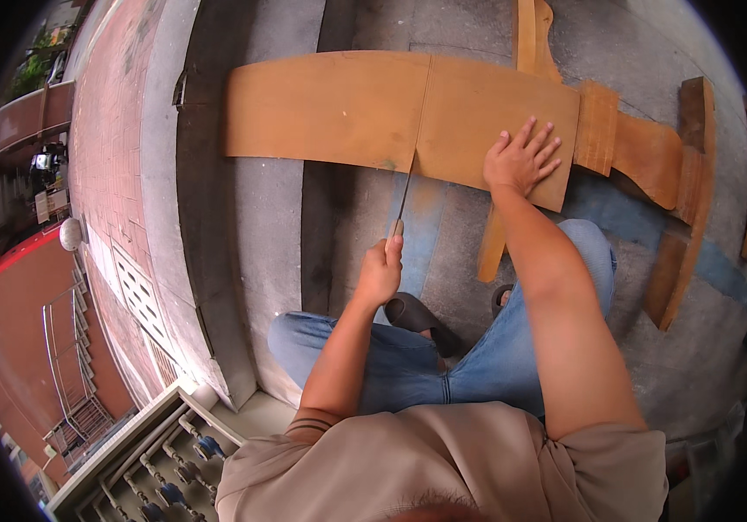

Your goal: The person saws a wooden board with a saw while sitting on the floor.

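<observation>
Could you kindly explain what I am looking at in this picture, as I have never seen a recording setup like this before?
Of course. There is no machine here, only a person with two bare hands. The single picture comes from a wide camera worn on the person's head, looking down, so straight edges bend near its rim.

Across the view lies a brown wooden board, its left part over grey steps. The left hand holds a thin-bladed tool, with the blade reaching the board's near edge, where a thin dark line crosses the wood. The right hand lies spread flat on the board, right of that line. Below are the person's jeans.
</observation>
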Available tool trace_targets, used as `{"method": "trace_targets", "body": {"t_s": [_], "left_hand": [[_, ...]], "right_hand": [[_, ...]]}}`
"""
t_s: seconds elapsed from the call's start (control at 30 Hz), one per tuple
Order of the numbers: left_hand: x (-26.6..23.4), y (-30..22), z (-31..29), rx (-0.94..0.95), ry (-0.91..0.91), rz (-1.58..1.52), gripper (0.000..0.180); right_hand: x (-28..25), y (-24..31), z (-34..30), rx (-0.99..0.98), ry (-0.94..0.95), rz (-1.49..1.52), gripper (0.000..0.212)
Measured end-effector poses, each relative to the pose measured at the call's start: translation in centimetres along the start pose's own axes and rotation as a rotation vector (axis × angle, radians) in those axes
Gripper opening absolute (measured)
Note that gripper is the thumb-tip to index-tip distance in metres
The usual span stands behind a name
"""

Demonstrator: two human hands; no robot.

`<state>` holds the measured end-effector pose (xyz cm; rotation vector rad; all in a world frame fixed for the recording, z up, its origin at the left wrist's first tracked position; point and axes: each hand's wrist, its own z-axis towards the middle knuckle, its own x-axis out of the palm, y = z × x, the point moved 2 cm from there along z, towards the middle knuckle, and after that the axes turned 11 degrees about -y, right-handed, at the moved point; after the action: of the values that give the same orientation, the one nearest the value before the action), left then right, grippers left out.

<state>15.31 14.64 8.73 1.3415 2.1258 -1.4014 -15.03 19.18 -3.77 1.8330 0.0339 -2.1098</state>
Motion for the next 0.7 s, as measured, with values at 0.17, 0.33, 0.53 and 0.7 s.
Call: {"method": "trace_targets", "body": {"t_s": [0.17,0.33,0.53,0.7], "left_hand": [[2.1,0.0,4.6,0.015,-0.04,-0.027,0.06],[-0.5,2.3,-2.1,0.054,-0.07,0.043,0.056],[3.6,-0.9,7.9,0.063,-0.059,0.017,0.062],[-1.3,2.4,-1.7,0.134,-0.07,0.079,0.062]], "right_hand": [[-1.5,1.4,-0.6,0.022,0.059,0.088,0.071],[-2.2,0.7,0.4,0.048,0.066,0.101,0.074],[-2.2,0.8,-0.5,0.046,0.048,0.105,0.074],[-1.9,0.6,-0.2,0.051,0.042,0.114,0.073]]}}
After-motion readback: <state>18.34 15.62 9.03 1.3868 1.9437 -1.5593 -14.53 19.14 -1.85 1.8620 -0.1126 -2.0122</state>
